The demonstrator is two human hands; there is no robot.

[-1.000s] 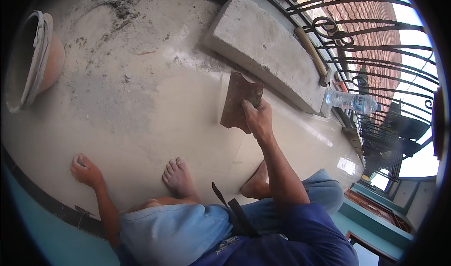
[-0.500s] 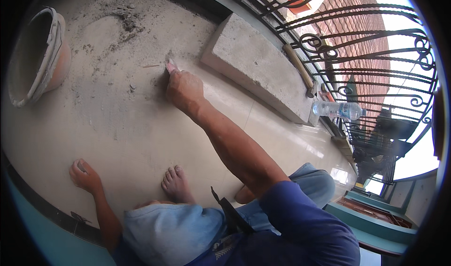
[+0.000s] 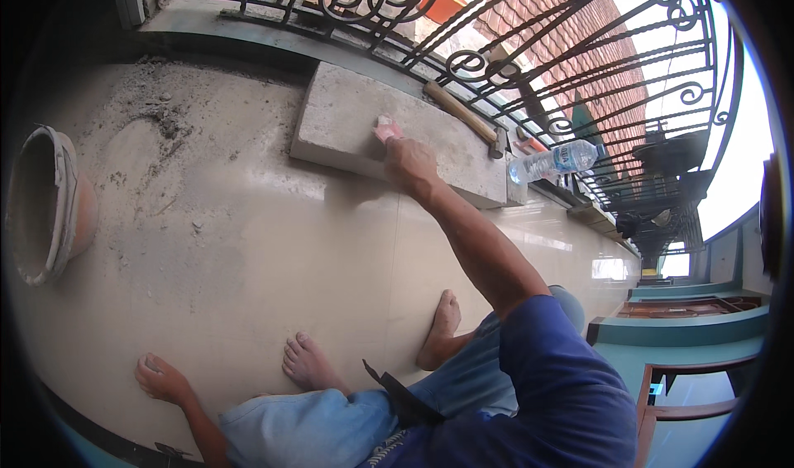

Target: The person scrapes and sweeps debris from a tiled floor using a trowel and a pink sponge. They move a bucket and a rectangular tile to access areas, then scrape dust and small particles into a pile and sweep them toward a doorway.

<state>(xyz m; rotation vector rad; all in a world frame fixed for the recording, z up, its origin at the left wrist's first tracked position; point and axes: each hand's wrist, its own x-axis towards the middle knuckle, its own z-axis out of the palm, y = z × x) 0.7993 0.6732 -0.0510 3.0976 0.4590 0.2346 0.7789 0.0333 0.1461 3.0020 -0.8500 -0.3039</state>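
Fingers, right hand [image 3: 411,166]: wrapped round red tool [image 3: 386,128]
Fingers, left hand [image 3: 161,379]: curled, pinch unclear
Block [image 3: 347,121]: tool now above near edge, formerly over floor [image 3: 318,249]; work apparently shifts here

My right hand [image 3: 411,166] covers most of the tool [image 3: 386,129] it grips, leaving only a pinkish end showing, and I cannot tell whether that end touches the concrete block's [image 3: 347,112] top by its near long edge or hangs above it. Toward the floor's [image 3: 306,245] near left edge, the grey piece [image 3: 155,366] in my left hand [image 3: 164,380] is too small to name. The lower edge of my view cuts off my left forearm [image 3: 204,429] and shirt [image 3: 546,385].
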